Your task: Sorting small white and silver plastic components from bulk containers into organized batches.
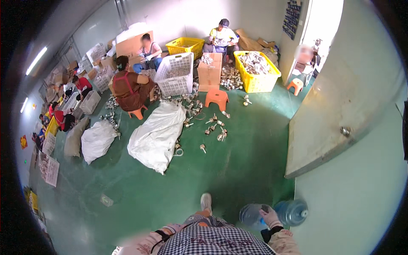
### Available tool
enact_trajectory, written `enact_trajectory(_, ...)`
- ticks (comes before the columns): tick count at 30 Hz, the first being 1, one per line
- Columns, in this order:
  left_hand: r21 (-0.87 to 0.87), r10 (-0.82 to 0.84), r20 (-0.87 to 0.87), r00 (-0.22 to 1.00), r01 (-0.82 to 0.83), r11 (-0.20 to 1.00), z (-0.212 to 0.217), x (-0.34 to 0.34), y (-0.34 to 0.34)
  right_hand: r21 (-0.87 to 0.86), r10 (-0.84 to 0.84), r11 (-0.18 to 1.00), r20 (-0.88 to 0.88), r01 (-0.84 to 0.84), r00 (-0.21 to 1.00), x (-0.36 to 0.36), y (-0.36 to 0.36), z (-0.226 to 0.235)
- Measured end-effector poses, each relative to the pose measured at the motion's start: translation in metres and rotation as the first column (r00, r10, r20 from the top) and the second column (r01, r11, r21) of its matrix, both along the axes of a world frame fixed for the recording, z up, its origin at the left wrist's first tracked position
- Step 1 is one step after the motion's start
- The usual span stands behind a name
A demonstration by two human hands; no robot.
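Observation:
My right hand [270, 217], in a pale glove, hangs at my right side. Its fingers are closed around a small dark thing [265, 208] too small to name. Just left of and behind that hand is a clear plastic water jug [250, 213], partly hidden by it. A second, bluish water jug [290, 212] is right of the hand, its pale neck end facing right. My left hand [173, 228], also gloved, is close against the checked apron [212, 240] at my left side; its fingers are mostly hidden. A white shoe [206, 201] of mine shows ahead on the green floor.
A door [335, 97] stands open at right. Ahead lie a large white sack [157, 136], loose metal parts [221, 134] and an orange stool [216, 99]. Yellow crates [258, 80] and a white crate [174, 76] hold parts. Several people sit working among them and far left.

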State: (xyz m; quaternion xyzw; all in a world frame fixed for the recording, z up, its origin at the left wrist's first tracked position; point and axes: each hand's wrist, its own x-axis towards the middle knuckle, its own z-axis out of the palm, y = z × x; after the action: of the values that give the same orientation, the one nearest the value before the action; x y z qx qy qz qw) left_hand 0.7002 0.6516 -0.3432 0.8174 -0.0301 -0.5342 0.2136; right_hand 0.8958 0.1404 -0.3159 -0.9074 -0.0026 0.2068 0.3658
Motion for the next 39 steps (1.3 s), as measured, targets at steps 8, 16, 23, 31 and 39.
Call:
enact_trajectory(8, -0.001, 0.166, -0.079, 0.983, -0.167, 0.986, 0.019, 0.223, 0.016, -0.050, -0.017, 0.999, -0.421, -0.004, 0.907, 0.151, 0.035, 0.046)
enact_trajectory(16, 0.044, 0.181, -0.095, 0.979, -0.178, 0.983, 0.036, 0.461, -0.005, 0.046, 0.098, 0.994, -0.744, -0.095, 0.661, 0.342, 0.006, 0.108)
enact_trajectory(23, 0.181, 0.307, -0.084, 0.948, -0.288, 0.940, 0.049, 0.608, -0.025, 0.036, 0.096, 0.993, -0.797, -0.111, 0.597, 0.603, 0.035, 0.107)
enact_trajectory(31, 0.087, 0.271, 0.143, 0.952, -0.285, 0.955, 0.083, 0.800, -0.017, 0.196, 0.339, 0.921, -0.830, -0.337, 0.443, 0.782, 0.115, 0.140)
enact_trajectory(39, -0.039, 0.362, 0.005, 0.932, -0.362, 0.932, 0.162, 0.990, 0.068, -0.132, 0.483, 0.711, -0.621, -0.690, 0.617, 0.957, 0.132, 0.064)
